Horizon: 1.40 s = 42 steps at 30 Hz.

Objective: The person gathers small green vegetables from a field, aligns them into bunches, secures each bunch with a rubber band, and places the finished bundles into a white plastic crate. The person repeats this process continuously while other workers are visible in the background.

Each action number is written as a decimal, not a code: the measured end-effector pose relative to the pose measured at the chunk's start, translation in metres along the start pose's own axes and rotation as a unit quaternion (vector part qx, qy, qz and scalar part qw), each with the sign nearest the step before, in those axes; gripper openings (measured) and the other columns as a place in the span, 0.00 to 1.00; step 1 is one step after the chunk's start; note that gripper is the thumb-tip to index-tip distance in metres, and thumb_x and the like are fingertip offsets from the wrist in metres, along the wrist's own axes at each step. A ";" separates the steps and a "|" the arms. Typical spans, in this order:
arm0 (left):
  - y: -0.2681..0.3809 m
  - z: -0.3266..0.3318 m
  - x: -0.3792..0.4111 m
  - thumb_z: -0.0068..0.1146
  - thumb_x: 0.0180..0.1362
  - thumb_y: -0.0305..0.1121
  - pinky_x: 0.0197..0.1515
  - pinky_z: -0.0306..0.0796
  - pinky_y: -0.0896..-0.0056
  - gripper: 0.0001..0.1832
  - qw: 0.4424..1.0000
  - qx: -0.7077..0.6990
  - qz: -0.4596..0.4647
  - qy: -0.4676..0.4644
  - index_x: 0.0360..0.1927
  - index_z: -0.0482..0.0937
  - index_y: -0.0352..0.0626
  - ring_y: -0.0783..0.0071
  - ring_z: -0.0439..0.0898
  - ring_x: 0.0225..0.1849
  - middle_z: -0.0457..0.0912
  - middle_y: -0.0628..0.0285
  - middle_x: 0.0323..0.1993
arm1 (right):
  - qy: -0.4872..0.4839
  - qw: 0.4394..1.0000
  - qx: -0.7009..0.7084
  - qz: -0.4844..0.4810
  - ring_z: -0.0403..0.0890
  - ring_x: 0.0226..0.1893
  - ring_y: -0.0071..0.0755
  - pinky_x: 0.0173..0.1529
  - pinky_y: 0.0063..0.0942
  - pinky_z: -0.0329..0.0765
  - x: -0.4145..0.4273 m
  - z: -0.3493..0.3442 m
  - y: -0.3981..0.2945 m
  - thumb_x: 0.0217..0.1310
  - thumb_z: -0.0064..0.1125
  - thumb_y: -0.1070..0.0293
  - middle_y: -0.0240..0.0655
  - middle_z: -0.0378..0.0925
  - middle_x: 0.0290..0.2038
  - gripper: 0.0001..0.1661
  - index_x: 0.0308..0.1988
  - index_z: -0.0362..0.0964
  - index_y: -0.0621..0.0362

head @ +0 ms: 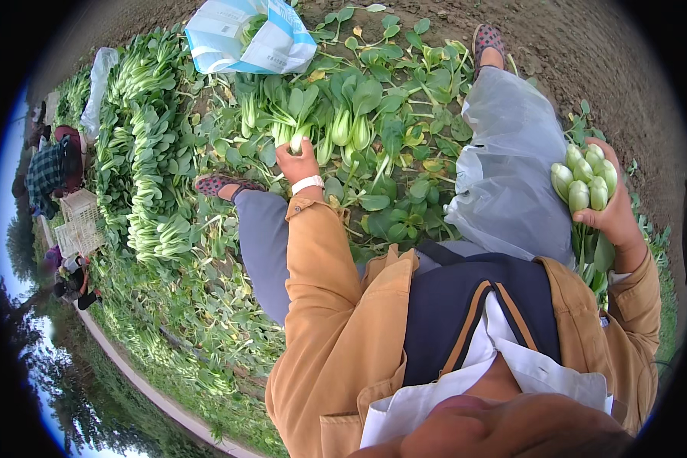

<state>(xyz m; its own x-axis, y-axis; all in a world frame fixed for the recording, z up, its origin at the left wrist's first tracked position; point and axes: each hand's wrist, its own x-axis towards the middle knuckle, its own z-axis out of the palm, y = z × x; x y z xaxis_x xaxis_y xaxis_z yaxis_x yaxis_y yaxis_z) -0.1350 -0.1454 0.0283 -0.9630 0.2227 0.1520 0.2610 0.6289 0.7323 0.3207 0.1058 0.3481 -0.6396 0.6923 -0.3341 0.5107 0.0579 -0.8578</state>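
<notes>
Near the middle, my left hand (299,167), with a white band at the wrist, has its thumb and fingers around the pale base of a bok choy (301,137). That plant lies among a row of bok choy (343,127) with leaves pointing away from me. At the right, my right hand (617,209) grips a bunch of bok choy (583,174), pale stem bases up and green leaves hanging below. A clear plastic sheet (504,172) covers my right leg.
A white and blue bag (252,40) holding greens stands beyond the row. Laid bok choy (143,172) forms long rows at left, near a clear plastic bag (98,91) and pale plastic crates (81,214). People (51,166) crouch farther left. Loose leaves cover the soil around my feet.
</notes>
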 end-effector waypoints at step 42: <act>0.376 -0.077 -0.222 0.75 0.49 0.35 0.46 0.79 0.73 0.49 0.704 -0.290 0.140 -0.633 0.71 0.56 0.36 0.69 0.82 0.48 0.76 0.54 0.54 | -0.066 0.971 0.004 -0.228 0.71 0.60 0.35 0.65 0.33 0.67 -0.032 -0.040 0.009 0.36 0.82 0.65 0.37 0.69 0.60 0.59 0.67 0.56 0.53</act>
<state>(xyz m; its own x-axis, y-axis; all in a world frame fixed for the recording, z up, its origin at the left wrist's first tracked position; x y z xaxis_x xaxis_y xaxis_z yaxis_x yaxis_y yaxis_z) 0.1715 -0.0153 0.3213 0.0478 0.9938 -0.1002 0.0027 0.1002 0.9950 0.3688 0.1126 0.3664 -0.8670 0.4971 0.0351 0.1525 0.3317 -0.9310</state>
